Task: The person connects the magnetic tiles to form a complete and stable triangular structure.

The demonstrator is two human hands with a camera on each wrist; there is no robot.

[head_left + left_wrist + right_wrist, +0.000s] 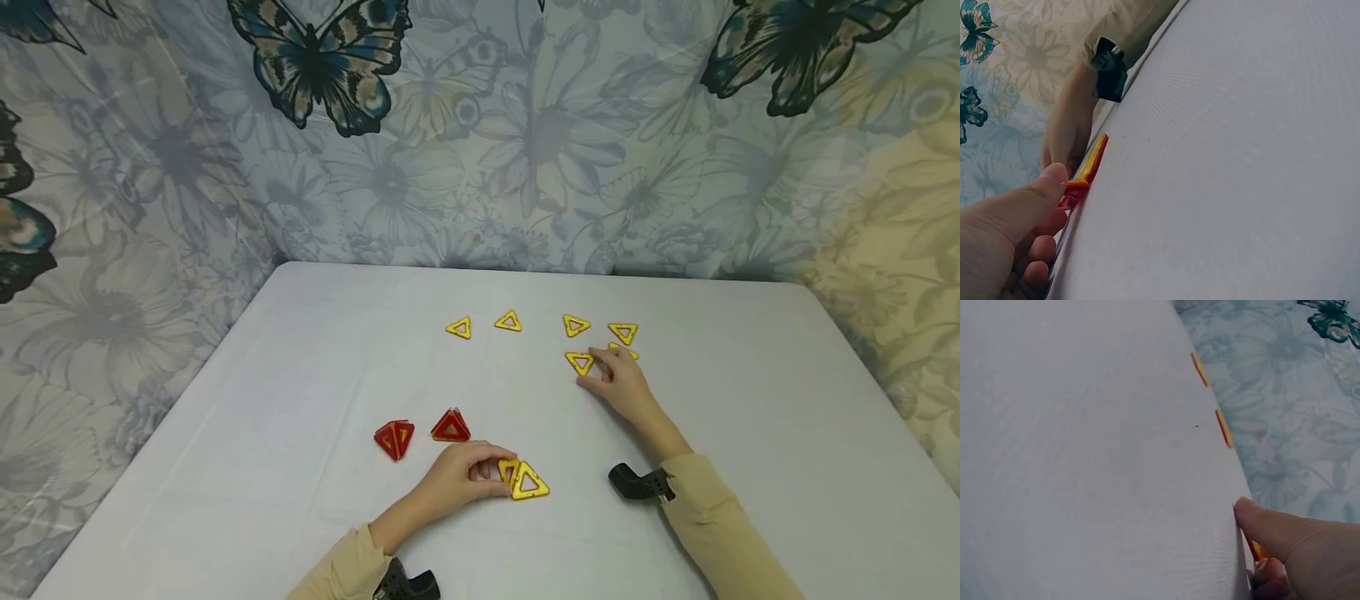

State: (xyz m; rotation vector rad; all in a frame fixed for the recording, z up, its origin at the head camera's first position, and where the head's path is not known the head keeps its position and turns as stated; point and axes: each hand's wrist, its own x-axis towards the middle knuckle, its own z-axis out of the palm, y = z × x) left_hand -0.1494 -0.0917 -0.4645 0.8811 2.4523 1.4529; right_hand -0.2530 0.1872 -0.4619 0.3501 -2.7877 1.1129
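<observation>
In the head view my left hand pinches two joined yellow triangle tiles near the front of the table; one tile leans against the other. The left wrist view shows these tiles edge-on beside the thumb. Farther back, my right hand has thumb and index finger at two sides of a yellow triangle tile, pinching it. In the right wrist view the thumb and curled fingers partly cover a tile. Another yellow tile is partly hidden behind the right hand.
Two red pyramid-like tile pieces, one left and one right, sit left of the left hand. Loose yellow triangles lie at the back, including a leftmost tile and a rightmost tile. Patterned cloth hangs behind the white table.
</observation>
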